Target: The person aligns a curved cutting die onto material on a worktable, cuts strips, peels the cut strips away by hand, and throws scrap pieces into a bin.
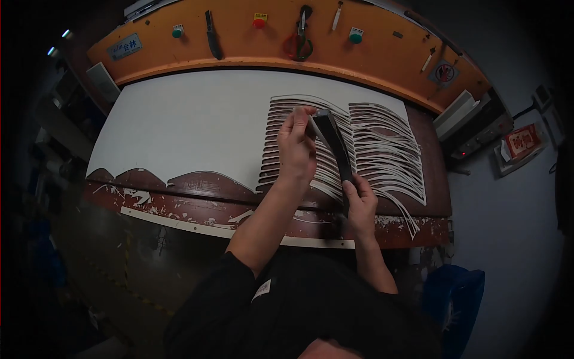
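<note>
My left hand grips the far end of a long, narrow curved dark piece, which looks like a stack of cut strips. My right hand holds its near end, so the piece spans between both hands above the bench. Beneath it lies a large white sheet on a dark red-brown work surface. Many curved slots are cut into the sheet's right part, in two columns. Black sleeves cover both of my arms.
An orange machine panel runs along the back with green and red buttons, red-handled scissors and a knife on it. White offcuts litter the bench's front edge. A blue bin stands at the lower right.
</note>
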{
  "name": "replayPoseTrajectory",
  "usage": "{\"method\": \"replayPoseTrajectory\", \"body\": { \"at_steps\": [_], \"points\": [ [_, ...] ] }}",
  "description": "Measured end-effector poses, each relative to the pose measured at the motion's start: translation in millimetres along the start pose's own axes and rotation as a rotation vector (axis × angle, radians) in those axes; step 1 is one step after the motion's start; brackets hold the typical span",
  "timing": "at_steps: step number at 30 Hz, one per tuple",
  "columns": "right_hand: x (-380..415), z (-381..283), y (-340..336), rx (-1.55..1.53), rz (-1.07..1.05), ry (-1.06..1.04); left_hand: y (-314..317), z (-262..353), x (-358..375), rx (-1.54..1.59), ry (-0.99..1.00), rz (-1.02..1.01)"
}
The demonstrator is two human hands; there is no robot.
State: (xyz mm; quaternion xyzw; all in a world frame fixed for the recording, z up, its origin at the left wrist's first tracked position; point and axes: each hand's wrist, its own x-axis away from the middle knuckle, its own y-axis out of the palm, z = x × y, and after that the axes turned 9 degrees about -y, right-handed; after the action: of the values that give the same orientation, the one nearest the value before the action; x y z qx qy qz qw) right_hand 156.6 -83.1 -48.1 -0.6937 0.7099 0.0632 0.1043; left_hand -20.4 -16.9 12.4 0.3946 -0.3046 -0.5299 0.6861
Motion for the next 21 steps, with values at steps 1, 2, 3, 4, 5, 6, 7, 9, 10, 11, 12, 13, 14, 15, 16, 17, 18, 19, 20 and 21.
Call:
{"method": "replayPoseTrajectory", "body": {
  "at_steps": [1, 2, 3, 4, 5, 6, 7, 9, 10, 11, 12, 13, 14, 15, 16, 17, 18, 19, 20, 21],
  "points": [
    [1, -4, 1, 0.014, -0.031, -0.073, -5, 2, -6, -0.012, -0.02, 0.024],
    [1, -12, 1, 0.003, -0.029, -0.081, -11, 5, -12, -0.023, -0.04, 0.047],
    [-1, -19, 1, -0.014, -0.027, -0.093, -16, 5, -19, 0.014, -0.027, 0.039],
    [-2, -22, 0, -0.03, -0.024, -0.104, -24, 6, -27, 0.05, -0.016, 0.032],
    [-5, -23, -7, -0.008, -0.014, -0.077, -36, 12, -41, 0.09, 0.028, 0.124],
    [-10, -16, -19, -0.083, 0.014, -0.089, -53, 23, -57, 0.129, 0.076, 0.216],
    [-16, -19, -33, -0.11, 0.047, -0.012, -78, 34, -73, 0.143, 0.063, 0.253],
    [-38, -7, -72, -0.035, 0.15, 0.02, -102, 50, -84, 0.062, 0.025, 0.293],
    [-53, 15, -95, 0.07, 0.223, -0.018, -104, 54, -80, -0.036, -0.009, 0.298],
    [-69, 35, -121, 0.307, 0.254, -0.064, -107, 58, -81, -0.13, -0.042, 0.3],
    [-81, 49, -143, 0.545, 0.283, -0.112, -115, 60, -86, -0.172, -0.009, 0.328],
    [-92, 53, -156, 0.684, 0.288, -0.11, -127, 60, -92, -0.214, 0.023, 0.359],
    [-101, 56, -169, 0.823, 0.289, -0.109, -139, 59, -98, -0.256, 0.057, 0.391],
    [-112, 70, -186, 1.025, 0.246, -0.137, -148, 59, -104, -0.281, 0.098, 0.426],
    [-120, 79, -195, 1.084, 0.232, -0.122, -153, 58, -108, -0.369, 0.124, 0.429],
    [-124, 89, -204, 1.14, 0.215, -0.107, -160, 58, -110, -0.458, 0.15, 0.433],
    [-128, 96, -205, 1.195, 0.195, -0.092, -166, 58, -110, -0.549, 0.176, 0.439],
    [-131, 85, -191, 1.285, 0.169, -0.061, -170, 54, -108, -0.526, 0.185, 0.441],
    [-138, 82, -177, 1.295, 0.188, -0.182, -173, 51, -107, -0.564, 0.213, 0.417],
    [-147, 82, -163, 1.301, 0.209, -0.301, -173, 49, -104, -0.604, 0.238, 0.392]
  ]
}}
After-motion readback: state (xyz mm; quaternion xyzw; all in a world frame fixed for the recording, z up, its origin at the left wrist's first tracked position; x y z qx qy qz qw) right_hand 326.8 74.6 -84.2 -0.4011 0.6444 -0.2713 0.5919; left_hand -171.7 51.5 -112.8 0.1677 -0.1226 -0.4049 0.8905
